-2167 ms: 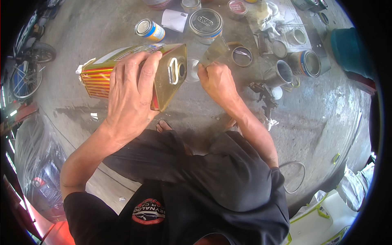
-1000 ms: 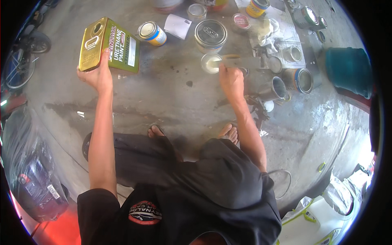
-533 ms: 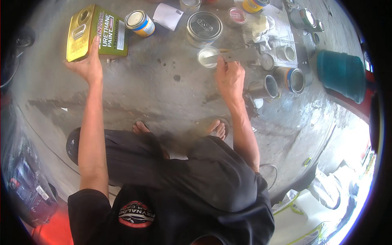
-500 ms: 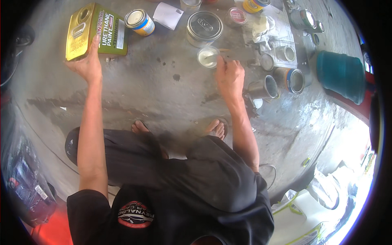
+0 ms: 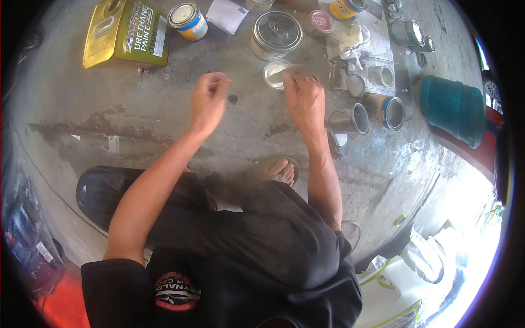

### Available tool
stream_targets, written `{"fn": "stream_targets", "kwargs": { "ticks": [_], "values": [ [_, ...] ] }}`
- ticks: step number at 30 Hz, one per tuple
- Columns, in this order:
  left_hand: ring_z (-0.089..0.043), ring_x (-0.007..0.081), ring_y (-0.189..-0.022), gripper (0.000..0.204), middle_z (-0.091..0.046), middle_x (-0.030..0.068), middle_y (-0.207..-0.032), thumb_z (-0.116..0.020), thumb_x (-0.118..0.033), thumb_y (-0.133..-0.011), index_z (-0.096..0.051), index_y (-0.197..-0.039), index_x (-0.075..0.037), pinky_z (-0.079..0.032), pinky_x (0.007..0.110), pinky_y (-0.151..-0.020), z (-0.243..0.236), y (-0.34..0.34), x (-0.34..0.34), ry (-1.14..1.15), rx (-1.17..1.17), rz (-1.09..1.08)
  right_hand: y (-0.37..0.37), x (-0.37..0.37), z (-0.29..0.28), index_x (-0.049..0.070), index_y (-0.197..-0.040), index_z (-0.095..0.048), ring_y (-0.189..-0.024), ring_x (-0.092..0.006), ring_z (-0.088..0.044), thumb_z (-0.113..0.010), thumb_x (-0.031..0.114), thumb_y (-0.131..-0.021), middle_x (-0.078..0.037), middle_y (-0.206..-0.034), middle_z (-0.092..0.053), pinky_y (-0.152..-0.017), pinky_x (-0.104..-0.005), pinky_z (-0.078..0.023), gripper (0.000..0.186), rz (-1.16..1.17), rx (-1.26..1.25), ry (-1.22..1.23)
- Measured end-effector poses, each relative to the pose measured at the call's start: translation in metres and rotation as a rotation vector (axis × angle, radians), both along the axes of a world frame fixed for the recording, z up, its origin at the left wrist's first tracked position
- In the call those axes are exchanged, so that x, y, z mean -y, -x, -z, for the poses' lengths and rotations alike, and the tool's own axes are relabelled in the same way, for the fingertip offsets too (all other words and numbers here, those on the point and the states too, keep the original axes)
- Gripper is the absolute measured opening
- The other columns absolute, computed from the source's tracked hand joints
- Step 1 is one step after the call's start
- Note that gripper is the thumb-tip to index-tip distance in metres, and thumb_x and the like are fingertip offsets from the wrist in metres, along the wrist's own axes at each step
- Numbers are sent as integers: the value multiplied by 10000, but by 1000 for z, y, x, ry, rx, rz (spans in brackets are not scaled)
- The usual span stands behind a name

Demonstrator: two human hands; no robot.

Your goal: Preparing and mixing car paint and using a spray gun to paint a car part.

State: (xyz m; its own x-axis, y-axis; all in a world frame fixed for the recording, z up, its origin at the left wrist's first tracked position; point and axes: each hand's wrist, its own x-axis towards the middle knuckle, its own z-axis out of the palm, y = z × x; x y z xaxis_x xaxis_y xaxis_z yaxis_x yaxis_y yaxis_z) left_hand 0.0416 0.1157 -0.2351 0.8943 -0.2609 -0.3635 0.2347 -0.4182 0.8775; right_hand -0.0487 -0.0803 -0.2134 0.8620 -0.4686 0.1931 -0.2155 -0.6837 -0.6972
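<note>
My left hand is in mid-air over the floor, fingers curled and blurred by motion; I cannot make out whether anything is in it. Up and to its left, the square gold-and-green metal can stands on the floor, out of my grasp. My right hand is closed on a thin flat metal blade, blurred, whose end is in a small clear cup of white material. Just behind the cup sits a wide lidded silver can.
Around them on the concrete floor are a small blue-banded can, white paper, several cans, a white rag on paper sheets and a teal container. Plastic-wrapped items lie left, white panels lower right.
My left hand has let go of the square can, which now stands at the upper left, and has moved right toward the middle. My right hand stays at the cup with the blade.
</note>
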Motion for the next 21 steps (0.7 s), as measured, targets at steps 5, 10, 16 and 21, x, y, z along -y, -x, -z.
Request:
{"fn": "stream_targets", "kwargs": {
  "ticks": [5, 10, 16, 21],
  "values": [
    [-596, 97, -744, 335, -708, 52, -842, -678, -309, -932, -714, -1003, 16, -469, 281, -661, 6, -5, 45, 8, -5, 177, -1, -3, -1, -36, -917, -704, -711, -419, -634, -646, 157, -914, -213, -896, -661, -640, -462, -504, 202, 15, -22, 38],
    [-571, 98, -680, 311, -692, 60, -751, -678, -283, -919, -721, -935, 25, -463, 306, -630, 12, -3, 63, -30, 28, 204, 2, -3, -3, -11, -920, -696, -755, -406, -654, -646, 155, -915, -194, -908, -663, -641, -454, -514, 173, 53, -73, 98],
    [-686, 209, -693, 329, -734, 157, -795, -666, -284, -866, -737, -934, 30, -522, 343, -681, 15, -5, 60, -42, 58, 179, 3, -3, -8, 12, -974, -700, -771, -397, -663, -657, 160, -910, -187, -949, -680, -667, -446, -523, 167, 20, -39, 13],
    [-614, 127, -693, 304, -721, 99, -799, -676, -268, -916, -728, -963, 27, -479, 320, -644, 12, -6, 53, -55, 29, 213, 8, -1, -2, 16, -978, -697, -753, -397, -661, -647, 147, -916, -171, -913, -681, -656, -451, -521, 153, -88, -30, 29]
  ]
}}
